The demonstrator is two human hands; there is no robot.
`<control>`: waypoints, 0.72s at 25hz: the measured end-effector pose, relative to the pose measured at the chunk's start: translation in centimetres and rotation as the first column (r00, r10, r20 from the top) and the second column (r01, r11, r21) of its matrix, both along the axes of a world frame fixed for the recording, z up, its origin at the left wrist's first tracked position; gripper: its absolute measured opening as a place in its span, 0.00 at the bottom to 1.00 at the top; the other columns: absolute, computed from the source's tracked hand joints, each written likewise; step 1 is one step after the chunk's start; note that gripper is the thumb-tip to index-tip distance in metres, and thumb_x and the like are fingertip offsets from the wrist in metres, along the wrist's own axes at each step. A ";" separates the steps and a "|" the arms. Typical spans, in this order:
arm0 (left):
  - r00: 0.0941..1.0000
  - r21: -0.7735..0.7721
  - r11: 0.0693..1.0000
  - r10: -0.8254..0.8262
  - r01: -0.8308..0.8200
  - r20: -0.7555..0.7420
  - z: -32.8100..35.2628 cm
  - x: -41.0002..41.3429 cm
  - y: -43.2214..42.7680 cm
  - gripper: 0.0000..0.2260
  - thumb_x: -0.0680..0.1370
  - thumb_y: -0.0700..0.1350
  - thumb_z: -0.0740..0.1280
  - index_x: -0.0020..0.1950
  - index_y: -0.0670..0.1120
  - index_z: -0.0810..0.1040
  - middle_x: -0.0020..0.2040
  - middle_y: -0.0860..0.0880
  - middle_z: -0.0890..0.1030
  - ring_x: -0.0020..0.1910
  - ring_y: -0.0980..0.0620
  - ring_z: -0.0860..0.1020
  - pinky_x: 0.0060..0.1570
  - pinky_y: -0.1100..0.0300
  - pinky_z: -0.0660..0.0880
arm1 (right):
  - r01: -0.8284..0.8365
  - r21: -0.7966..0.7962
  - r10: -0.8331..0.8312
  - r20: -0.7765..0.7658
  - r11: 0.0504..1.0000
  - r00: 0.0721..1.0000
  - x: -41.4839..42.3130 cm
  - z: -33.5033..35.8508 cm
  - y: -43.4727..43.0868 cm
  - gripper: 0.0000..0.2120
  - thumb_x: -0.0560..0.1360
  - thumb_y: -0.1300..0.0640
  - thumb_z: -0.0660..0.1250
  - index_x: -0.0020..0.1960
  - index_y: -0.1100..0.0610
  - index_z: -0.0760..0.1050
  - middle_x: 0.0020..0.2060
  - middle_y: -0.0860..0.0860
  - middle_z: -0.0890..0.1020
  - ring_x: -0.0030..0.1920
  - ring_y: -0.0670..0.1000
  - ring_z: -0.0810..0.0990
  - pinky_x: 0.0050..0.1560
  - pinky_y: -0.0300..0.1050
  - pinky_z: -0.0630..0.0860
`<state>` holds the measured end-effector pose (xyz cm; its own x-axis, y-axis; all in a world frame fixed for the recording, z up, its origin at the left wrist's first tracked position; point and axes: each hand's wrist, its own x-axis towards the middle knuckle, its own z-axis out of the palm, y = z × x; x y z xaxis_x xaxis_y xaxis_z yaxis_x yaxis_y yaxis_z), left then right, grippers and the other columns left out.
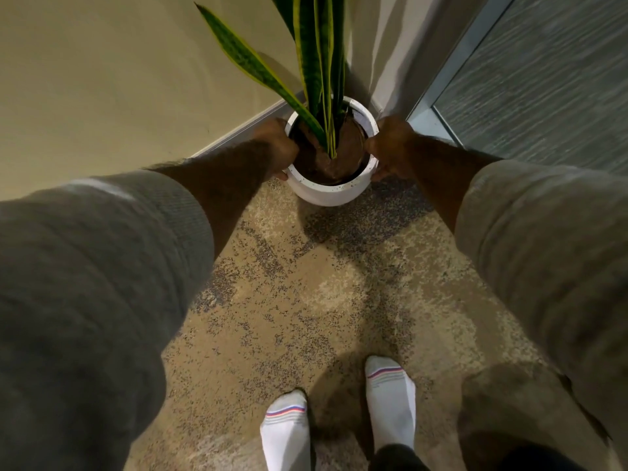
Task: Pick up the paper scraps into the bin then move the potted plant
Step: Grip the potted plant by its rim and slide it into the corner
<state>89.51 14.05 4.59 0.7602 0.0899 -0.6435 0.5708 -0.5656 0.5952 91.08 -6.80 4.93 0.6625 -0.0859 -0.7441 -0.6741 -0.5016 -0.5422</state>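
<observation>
Now we hold the potted plant (pixel 331 188) by its white rim, left hand (pixel 278 144) and right hand (pixel 390 144) fingers grasping opposite sides, in the corner on the carpet (pixel 306 283).

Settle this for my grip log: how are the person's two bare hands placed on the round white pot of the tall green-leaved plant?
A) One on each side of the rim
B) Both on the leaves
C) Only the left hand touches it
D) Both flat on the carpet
A: the left hand and the right hand clasp opposite sides of the round white pot at its rim, in the wall corner.
</observation>
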 end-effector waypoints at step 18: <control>1.000 0.118 0.993 0.010 -0.012 0.015 -0.9 0.8 0.2 0.22 0.79 0.35 0.66 0.72 0.45 0.71 0.66 0.41 0.77 0.53 0.43 0.82 0.50 0.46 0.84 | -0.183 -0.121 0.191 0.054 0.976 0.980 1.3 -1.3 -0.3 0.20 0.78 0.61 0.70 0.69 0.62 0.73 0.62 0.62 0.80 0.57 0.64 0.82 0.51 0.59 0.84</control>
